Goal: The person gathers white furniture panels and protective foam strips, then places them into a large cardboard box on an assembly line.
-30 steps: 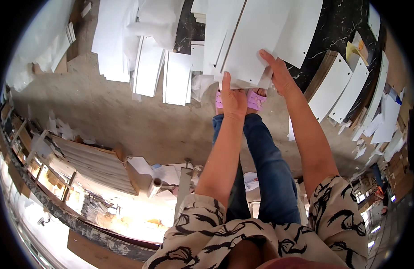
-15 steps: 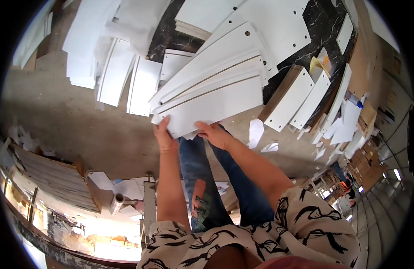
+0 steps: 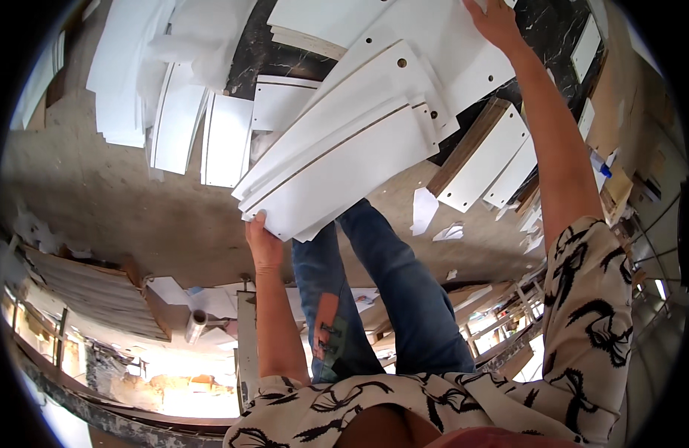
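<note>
My left hand is closed on the near left corner of a loose stack of long white panels, its thumb on top. The panels are fanned out, and the uppermost has a thin brown groove along its far edge. Beneath and beyond them lies a white panel with a round hole near its end. My right hand is stretched far forward over a large white drilled board. Its thumb stands apart from the fingers, whose tips are cut off by the top of the picture.
A black marbled tabletop shows under the boards. White panels lean at its left, near plastic wrap. More drilled panels sit at the right. Paper scraps lie on the floor by my legs.
My right hand has left the near edge of the panels and reached far forward to the right. My left hand keeps its hold; the stack has shifted slightly left and nearer.
</note>
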The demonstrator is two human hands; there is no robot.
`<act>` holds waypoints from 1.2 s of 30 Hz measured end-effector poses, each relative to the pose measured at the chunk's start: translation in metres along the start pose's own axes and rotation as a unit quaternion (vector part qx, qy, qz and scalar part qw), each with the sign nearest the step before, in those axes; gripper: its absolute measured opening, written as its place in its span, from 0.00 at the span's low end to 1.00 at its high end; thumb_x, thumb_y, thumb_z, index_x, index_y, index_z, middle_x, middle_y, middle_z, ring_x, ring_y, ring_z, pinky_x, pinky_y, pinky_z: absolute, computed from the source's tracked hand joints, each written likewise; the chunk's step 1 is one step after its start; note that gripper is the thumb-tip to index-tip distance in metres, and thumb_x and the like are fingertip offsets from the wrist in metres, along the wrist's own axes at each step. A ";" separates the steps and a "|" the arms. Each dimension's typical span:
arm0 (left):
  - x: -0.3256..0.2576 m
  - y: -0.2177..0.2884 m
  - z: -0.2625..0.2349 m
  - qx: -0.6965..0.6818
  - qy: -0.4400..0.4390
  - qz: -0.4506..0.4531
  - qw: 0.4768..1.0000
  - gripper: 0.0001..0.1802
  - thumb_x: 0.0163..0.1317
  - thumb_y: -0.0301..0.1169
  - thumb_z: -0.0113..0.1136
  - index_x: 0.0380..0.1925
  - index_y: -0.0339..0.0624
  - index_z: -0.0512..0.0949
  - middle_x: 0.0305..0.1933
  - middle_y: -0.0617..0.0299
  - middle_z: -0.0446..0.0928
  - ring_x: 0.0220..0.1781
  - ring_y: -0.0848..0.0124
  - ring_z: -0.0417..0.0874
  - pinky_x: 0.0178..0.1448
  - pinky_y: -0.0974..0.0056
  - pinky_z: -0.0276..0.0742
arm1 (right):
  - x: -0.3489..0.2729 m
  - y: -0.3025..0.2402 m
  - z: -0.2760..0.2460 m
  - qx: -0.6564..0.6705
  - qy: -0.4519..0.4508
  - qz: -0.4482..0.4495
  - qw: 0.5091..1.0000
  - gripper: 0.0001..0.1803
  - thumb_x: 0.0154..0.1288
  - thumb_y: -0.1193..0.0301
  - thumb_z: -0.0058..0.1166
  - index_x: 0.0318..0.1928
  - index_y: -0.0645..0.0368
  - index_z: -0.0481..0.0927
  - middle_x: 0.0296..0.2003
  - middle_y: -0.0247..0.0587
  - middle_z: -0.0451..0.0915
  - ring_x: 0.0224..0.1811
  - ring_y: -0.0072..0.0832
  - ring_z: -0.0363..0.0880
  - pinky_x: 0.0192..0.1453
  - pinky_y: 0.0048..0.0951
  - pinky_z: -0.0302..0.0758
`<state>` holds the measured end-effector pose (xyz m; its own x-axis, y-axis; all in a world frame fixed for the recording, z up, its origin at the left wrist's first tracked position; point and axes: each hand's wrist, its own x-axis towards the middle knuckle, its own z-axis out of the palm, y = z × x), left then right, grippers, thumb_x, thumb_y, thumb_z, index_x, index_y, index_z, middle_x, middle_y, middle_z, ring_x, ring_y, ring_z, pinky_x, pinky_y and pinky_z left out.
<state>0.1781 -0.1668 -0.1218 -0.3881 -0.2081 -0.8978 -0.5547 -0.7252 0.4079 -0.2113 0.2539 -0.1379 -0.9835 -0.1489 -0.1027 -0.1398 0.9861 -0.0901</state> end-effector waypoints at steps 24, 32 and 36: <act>0.009 0.011 0.005 0.085 -0.008 0.016 0.996 0.27 0.60 0.43 0.50 0.56 0.38 0.65 0.55 0.57 0.71 0.56 0.63 0.72 0.60 0.58 0.68 | -0.028 0.089 0.008 0.241 -0.042 0.309 0.919 0.35 0.54 0.44 0.56 0.45 0.67 0.72 0.39 0.53 0.75 0.45 0.37 0.74 0.49 0.37 0.70; -0.033 0.080 -0.002 0.021 0.006 0.066 0.998 0.24 0.54 0.29 0.55 0.53 0.37 0.66 0.49 0.57 0.72 0.52 0.65 0.73 0.57 0.60 0.69 | -0.107 0.053 -0.048 0.300 -0.142 0.310 0.891 0.38 0.59 0.39 0.45 0.48 0.64 0.76 0.34 0.39 0.76 0.35 0.25 0.70 0.44 0.25 0.67; -0.115 0.143 -0.017 0.094 0.014 0.063 0.993 0.26 0.53 0.27 0.56 0.54 0.36 0.65 0.50 0.56 0.72 0.51 0.65 0.74 0.54 0.63 0.71 | -0.147 0.038 -0.131 0.275 -0.191 0.305 0.892 0.33 0.61 0.43 0.47 0.43 0.66 0.75 0.30 0.35 0.72 0.33 0.23 0.65 0.42 0.22 0.65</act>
<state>0.1559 -0.2580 0.0368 -0.4435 -0.3102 -0.8409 -0.6318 -0.5573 0.5388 -0.0865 0.3232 0.0034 -0.7317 0.2854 -0.6191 0.5888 0.7221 -0.3631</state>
